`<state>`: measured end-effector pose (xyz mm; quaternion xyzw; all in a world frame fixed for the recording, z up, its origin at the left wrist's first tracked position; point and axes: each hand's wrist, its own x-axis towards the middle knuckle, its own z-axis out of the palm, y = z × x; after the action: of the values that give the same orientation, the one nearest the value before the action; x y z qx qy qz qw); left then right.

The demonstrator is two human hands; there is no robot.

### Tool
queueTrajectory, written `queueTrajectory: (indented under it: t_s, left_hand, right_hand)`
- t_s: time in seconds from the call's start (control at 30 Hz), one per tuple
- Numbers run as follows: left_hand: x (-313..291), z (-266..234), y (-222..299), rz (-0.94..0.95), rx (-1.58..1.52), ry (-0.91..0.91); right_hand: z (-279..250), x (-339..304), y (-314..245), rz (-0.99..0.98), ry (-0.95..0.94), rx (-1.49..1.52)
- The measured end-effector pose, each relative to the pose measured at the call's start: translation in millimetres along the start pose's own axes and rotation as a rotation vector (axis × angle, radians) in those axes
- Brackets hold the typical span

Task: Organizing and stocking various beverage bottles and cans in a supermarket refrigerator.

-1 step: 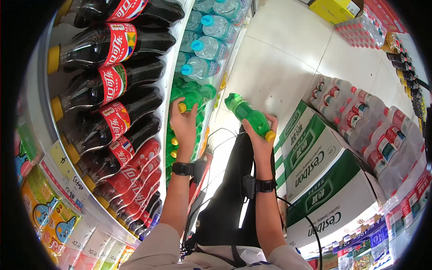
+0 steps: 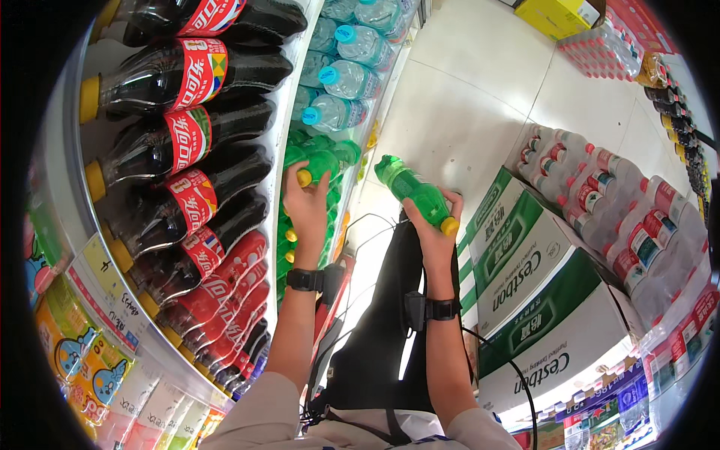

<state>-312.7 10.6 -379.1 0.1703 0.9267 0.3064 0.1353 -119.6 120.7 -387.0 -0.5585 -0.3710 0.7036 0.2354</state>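
Note:
My right hand (image 2: 433,238) is closed round a green plastic soda bottle (image 2: 413,189) with a yellow cap. The bottle is tilted over the aisle, its capped end toward me and its base pointing away to the left. On the shelf, my left hand (image 2: 305,206) grips a second green bottle (image 2: 324,162) near its yellow cap, thumb and fingers on either side of the neck. More green bottles (image 2: 330,225) with yellow caps stand in the row around and below that hand, partly hidden by it.
Large dark cola bottles (image 2: 202,71) line the upper shelf at left. Clear water bottles (image 2: 347,88) with blue caps stand beyond the green ones. White and green cartons (image 2: 540,292) are stacked at right, beside shrink-wrapped bottle packs (image 2: 600,187). A black cable (image 2: 517,367) hangs near my right arm.

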Motion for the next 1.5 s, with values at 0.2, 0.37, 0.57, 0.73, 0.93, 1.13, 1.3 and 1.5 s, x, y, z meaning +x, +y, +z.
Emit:
queueTrajectory:
  t_s: [0.2, 0.37, 0.57, 0.73, 0.93, 1.13, 1.3, 1.5]
  left_hand:
    - [1, 3, 8, -0.007, -0.035, 0.017]
    - [-11, 5, 4, -0.014, -0.084, 0.030]
    - [-68, -15, 29, -0.034, -0.061, 0.030]
    - [-91, -2, 29, 0.134, -0.158, -0.251]
    - [-100, 1, 26, 0.041, -0.245, -0.327]
    - [-75, 1, 40, 0.302, -0.109, -0.448]
    - [-71, 14, 41, 0.375, -0.059, -0.426]
    - [-98, 33, 35, 0.044, -0.293, -0.457]
  right_hand:
    - [-3, -4, 13, 0.026, 0.001, -0.018]
    - [-8, -6, 25, 0.114, 0.068, 0.121]
    - [-2, -5, 39, 0.133, 0.138, 0.118]
    - [13, -15, -3, -0.186, -0.148, -0.340]
    - [30, -2, 8, -0.393, -0.205, -0.434]
    - [31, -6, -10, -0.425, -0.234, -0.423]
    - [8, -23, -30, -0.307, -0.216, -0.534]
    - [-3, -33, -19, -0.149, -0.161, -0.255]
